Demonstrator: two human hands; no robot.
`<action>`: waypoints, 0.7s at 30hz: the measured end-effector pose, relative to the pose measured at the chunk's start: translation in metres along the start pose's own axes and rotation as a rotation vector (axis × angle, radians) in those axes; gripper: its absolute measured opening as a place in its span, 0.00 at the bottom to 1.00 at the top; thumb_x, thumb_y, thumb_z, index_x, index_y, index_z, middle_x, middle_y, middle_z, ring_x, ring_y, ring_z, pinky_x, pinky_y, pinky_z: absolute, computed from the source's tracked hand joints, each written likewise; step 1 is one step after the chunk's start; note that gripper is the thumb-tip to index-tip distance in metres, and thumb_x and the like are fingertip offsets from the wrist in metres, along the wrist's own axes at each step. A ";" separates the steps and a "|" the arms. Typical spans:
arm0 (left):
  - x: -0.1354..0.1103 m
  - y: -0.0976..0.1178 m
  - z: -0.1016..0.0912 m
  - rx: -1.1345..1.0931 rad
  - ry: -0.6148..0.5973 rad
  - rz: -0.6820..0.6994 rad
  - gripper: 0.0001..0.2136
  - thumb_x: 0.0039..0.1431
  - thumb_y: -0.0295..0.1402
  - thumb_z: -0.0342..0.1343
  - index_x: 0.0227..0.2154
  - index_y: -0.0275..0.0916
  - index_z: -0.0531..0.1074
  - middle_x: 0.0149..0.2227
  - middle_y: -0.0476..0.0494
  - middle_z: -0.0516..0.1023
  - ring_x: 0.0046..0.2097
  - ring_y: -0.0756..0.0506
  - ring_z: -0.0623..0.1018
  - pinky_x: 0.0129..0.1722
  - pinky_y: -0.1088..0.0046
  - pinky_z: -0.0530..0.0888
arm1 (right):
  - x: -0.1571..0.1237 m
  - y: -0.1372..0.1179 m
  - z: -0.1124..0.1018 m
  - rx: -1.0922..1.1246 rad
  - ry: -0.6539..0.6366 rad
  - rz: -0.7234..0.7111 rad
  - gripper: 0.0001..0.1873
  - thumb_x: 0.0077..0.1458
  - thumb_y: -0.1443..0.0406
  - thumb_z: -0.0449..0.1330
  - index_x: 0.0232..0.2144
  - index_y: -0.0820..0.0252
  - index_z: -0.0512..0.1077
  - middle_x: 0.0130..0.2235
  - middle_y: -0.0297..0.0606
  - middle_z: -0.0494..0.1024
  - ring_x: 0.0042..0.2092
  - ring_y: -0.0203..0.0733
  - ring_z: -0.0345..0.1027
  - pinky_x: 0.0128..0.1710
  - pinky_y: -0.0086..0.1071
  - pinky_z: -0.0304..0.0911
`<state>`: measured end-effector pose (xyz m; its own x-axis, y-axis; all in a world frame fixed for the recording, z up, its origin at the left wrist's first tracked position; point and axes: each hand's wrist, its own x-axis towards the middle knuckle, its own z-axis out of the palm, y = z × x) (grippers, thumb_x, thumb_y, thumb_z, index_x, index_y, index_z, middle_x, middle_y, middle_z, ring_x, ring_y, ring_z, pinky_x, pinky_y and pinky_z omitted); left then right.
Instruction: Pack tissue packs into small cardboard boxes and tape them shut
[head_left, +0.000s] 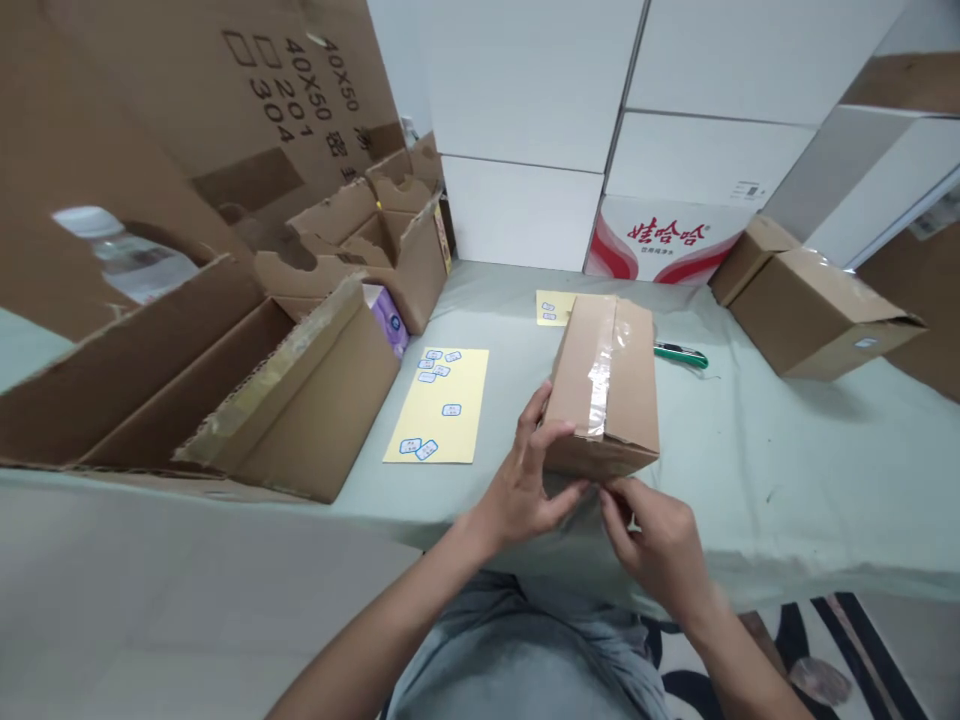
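A small cardboard box with clear tape along its top seam stands in front of me, its near end tilted slightly up off the table. My left hand grips its near left corner, fingers along the side and top edge, thumb under the front. Just below the front face, the thumb and fingers of my right hand are pinched together; whatever is between them is hidden or too small to name. Left of the box lies a yellow sheet with several blue-edged stickers. A green-handled utility knife rests at its right.
Open cardboard boxes line the left side, with a plastic bottle and a purple pack near them. Another yellow sheet lies behind the box. Taped cartons stand at the right, and white boxes form the back.
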<state>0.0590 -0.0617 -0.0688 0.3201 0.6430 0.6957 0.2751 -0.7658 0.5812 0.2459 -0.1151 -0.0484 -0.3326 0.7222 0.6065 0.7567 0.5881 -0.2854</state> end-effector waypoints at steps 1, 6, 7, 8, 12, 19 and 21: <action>0.000 0.000 0.000 0.002 -0.002 0.000 0.30 0.56 0.24 0.58 0.59 0.44 0.52 0.69 0.29 0.41 0.71 0.35 0.47 0.63 0.48 0.61 | 0.002 -0.002 0.008 -0.038 0.029 0.005 0.09 0.64 0.69 0.52 0.31 0.61 0.69 0.21 0.31 0.71 0.20 0.33 0.66 0.23 0.28 0.57; -0.002 0.003 -0.003 0.000 -0.052 -0.012 0.30 0.55 0.19 0.50 0.60 0.42 0.52 0.70 0.27 0.41 0.71 0.34 0.45 0.63 0.46 0.60 | 0.009 0.001 0.026 -0.119 0.079 0.038 0.10 0.64 0.69 0.52 0.31 0.61 0.71 0.20 0.33 0.73 0.20 0.35 0.67 0.23 0.29 0.55; -0.002 0.002 -0.002 0.017 -0.035 -0.007 0.29 0.56 0.19 0.51 0.59 0.43 0.52 0.70 0.27 0.42 0.71 0.34 0.47 0.62 0.46 0.62 | 0.009 0.001 0.026 -0.132 0.086 0.044 0.10 0.64 0.69 0.52 0.30 0.60 0.71 0.20 0.33 0.73 0.20 0.35 0.67 0.23 0.29 0.55; -0.002 0.001 -0.001 0.041 -0.006 0.001 0.28 0.57 0.20 0.52 0.59 0.44 0.53 0.69 0.28 0.44 0.70 0.34 0.50 0.61 0.47 0.64 | 0.009 0.001 0.025 -0.141 0.091 0.049 0.11 0.64 0.69 0.52 0.30 0.60 0.71 0.20 0.34 0.74 0.20 0.36 0.67 0.23 0.29 0.55; -0.001 -0.006 0.005 0.133 0.110 0.033 0.24 0.59 0.22 0.54 0.56 0.45 0.55 0.66 0.30 0.52 0.67 0.36 0.59 0.58 0.52 0.69 | 0.010 -0.002 0.027 -0.158 0.105 0.075 0.11 0.63 0.68 0.53 0.30 0.61 0.71 0.21 0.35 0.75 0.20 0.37 0.68 0.23 0.30 0.55; 0.000 -0.010 0.010 0.186 0.145 0.066 0.24 0.58 0.24 0.56 0.55 0.43 0.57 0.65 0.30 0.53 0.67 0.36 0.59 0.57 0.53 0.70 | 0.008 0.005 0.030 -0.100 0.198 0.182 0.10 0.63 0.65 0.57 0.28 0.60 0.69 0.22 0.34 0.76 0.21 0.35 0.69 0.24 0.28 0.58; 0.001 -0.011 0.011 0.187 0.156 0.072 0.24 0.58 0.23 0.57 0.55 0.42 0.57 0.65 0.29 0.54 0.67 0.37 0.58 0.57 0.55 0.70 | 0.005 0.009 0.028 -0.075 0.245 0.214 0.10 0.62 0.64 0.59 0.28 0.59 0.68 0.21 0.32 0.74 0.20 0.34 0.67 0.23 0.28 0.57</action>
<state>0.0660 -0.0529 -0.0789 0.2052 0.5674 0.7974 0.4243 -0.7858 0.4500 0.2353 -0.0958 -0.0690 -0.0233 0.7119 0.7019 0.8373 0.3975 -0.3754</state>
